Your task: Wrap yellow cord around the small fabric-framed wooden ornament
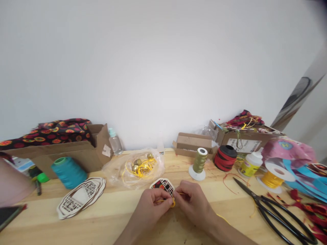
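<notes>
Both hands meet low in the middle of the view, over the wooden table. My left hand (153,206) pinches a yellow cord (174,202), which forms a small loop between the hands. On the other side, my right hand (192,200) has its fingertips closed on the same cord. A tail of it comes out beyond my right wrist. Just behind my fingers is a pale cut-out wooden piece (163,183) with a lattice pattern and dark, red-patterned fabric in it. My hands hide its lower part, so I cannot tell whether the cord is attached to it.
Left are stacked wooden lattice pieces (81,197) and a teal thread cone (68,172). Behind my hands lies a plastic bag with brass bells (138,165). Right stand a green thread spool (199,161), a red ribbon roll (224,158), a glue bottle (250,165) and large black scissors (276,214).
</notes>
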`<move>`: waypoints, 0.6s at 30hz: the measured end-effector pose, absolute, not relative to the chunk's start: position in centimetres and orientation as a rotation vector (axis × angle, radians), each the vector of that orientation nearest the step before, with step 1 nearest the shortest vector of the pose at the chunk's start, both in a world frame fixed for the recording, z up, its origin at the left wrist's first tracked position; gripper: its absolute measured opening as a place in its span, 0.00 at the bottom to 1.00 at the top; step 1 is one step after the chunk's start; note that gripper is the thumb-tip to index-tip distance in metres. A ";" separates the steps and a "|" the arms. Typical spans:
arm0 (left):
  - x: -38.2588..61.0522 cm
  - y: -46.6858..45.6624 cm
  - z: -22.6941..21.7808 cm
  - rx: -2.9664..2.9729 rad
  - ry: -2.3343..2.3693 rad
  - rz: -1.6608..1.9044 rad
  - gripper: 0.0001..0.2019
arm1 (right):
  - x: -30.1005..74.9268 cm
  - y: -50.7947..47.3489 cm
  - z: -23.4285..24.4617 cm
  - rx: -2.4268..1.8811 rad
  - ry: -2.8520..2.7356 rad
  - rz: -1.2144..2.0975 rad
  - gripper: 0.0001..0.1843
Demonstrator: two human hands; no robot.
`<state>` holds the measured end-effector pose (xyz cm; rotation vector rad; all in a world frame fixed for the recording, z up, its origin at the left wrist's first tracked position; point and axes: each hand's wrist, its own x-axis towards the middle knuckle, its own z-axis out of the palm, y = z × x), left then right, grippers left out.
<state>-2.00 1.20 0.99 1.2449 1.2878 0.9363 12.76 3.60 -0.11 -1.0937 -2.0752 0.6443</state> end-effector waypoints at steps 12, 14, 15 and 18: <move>-2.7 0.2 3.0 1.717 1.529 0.736 0.09 | 12.8 3.8 -0.4 -1.083 -2.065 0.591 0.13; -4.3 -0.7 4.8 1.836 1.743 0.721 0.10 | 12.8 3.7 -0.3 -1.072 -2.069 0.603 0.13; -5.6 -1.3 5.7 1.884 1.822 0.770 0.14 | 12.8 3.6 -0.2 -1.075 -2.070 0.607 0.14; -11.6 -3.3 7.9 1.749 2.123 0.745 0.16 | 12.7 3.3 -0.1 -1.079 -2.094 0.618 0.14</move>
